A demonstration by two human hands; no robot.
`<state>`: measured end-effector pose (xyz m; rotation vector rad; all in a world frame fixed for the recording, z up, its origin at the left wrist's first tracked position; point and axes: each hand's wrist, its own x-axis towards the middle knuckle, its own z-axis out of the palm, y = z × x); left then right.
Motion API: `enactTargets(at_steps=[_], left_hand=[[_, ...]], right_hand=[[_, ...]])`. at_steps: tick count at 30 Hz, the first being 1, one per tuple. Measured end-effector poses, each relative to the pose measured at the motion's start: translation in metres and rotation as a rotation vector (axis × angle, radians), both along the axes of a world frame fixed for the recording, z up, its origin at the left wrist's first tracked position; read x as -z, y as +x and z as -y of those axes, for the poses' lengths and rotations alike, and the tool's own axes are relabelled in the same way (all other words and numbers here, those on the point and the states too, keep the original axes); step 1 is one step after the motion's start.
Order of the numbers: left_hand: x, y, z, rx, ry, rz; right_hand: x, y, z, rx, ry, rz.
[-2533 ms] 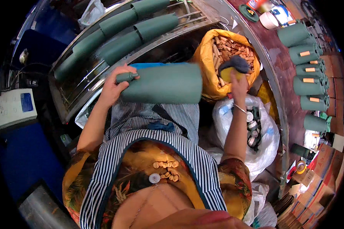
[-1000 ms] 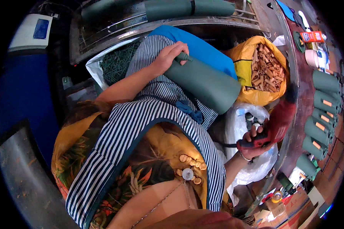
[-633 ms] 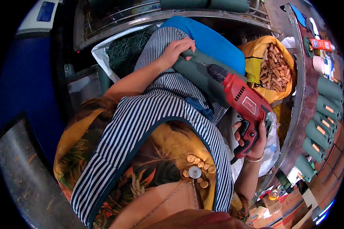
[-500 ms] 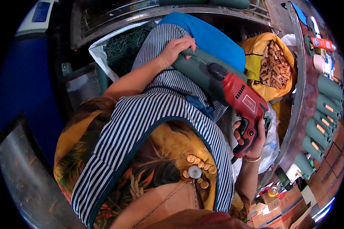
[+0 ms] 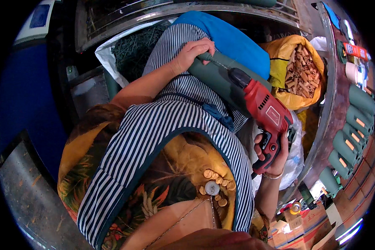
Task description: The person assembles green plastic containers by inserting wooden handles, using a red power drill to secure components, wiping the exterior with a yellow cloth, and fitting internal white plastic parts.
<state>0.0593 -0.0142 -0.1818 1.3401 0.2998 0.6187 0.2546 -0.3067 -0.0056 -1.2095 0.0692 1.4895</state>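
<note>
My right hand (image 5: pixel 282 157) grips the handle of a red power drill (image 5: pixel 267 106), held slanting up and left over my lap. From its black chuck, a thin bit reaches toward a small dark green rod-like piece (image 5: pixel 208 57). My left hand (image 5: pixel 198 51) is closed around that piece, thumb and fingers curled over it. Whether the bit's tip has entered it, I cannot tell. Beneath the drill and the left hand, a thick dark green roll (image 5: pixel 214 81) lies across my lap on a striped apron (image 5: pixel 166 110) and a blue cloth (image 5: pixel 231 43).
A yellow sack of short tan tubes (image 5: pixel 275 43) stands beyond the drill. Dark green strands fill a white sack (image 5: pixel 106 60) left of my knees. Several green rolls with tan ends (image 5: pixel 346 143) line the bench at right. A metal frame (image 5: pixel 129 23) spans the far side.
Both hands keep their hold, and the drill stays nearly in place, shifting very slightly right. The surroundings have moved a little in the picture.
</note>
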Motion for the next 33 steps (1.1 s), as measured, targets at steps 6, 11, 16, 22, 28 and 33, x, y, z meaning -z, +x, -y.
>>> enactTargets(at_steps=[6,11,16,22,28,33], left_hand=[[-0.005,-0.001,-0.002,0.004,0.018,0.005],[-0.005,0.001,-0.003,0.001,0.022,0.017],[-0.003,0.0,-0.005,0.006,0.036,0.027],[-0.004,0.003,-0.005,0.036,0.032,0.007],[-0.007,0.005,-0.001,0.025,0.044,0.024],[-0.006,0.004,-0.001,0.033,0.045,0.032]], right_hand=[[-0.003,0.0,-0.004,0.006,-0.01,-0.013],[-0.008,-0.005,-0.011,0.049,-0.06,0.05],[-0.009,0.003,-0.006,-0.041,-0.055,0.02],[-0.009,0.004,-0.005,-0.014,-0.071,0.029],[-0.011,0.009,-0.004,-0.036,-0.059,0.029],[-0.011,0.011,-0.003,-0.03,-0.058,0.011]])
